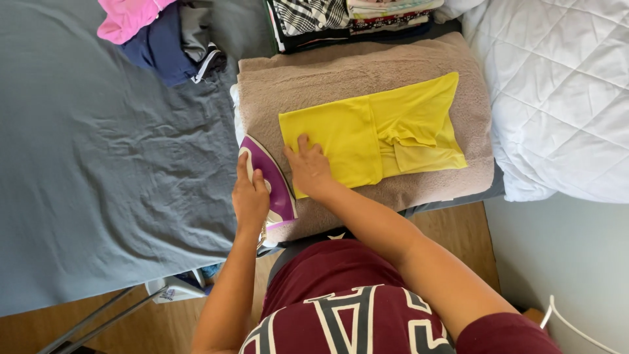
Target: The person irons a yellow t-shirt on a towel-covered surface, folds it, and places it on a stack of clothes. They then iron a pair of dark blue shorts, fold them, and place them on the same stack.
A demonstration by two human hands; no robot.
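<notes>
Bed: grey sheet [98, 164] covers the left side, rumpled.
Clothes heap: pink and navy garments [154, 29] lie at the top left.
Left hand [250, 196]: grip wrapped around the handle of a purple iron [272, 180], fingers curled on top.
Iron: stands on the left edge of a beige towel [314, 78].
Right hand [308, 167]: grip spread flat, pressing the left end of a yellow garment [373, 134].
Yellow garment: lies folded on the middle of the towel.
Folded stack [347, 16]: patterned laundry beyond the towel.
White quilt [563, 98]: far right.

Folded yellow garment [367, 134], purple iron [272, 180] beside
</notes>
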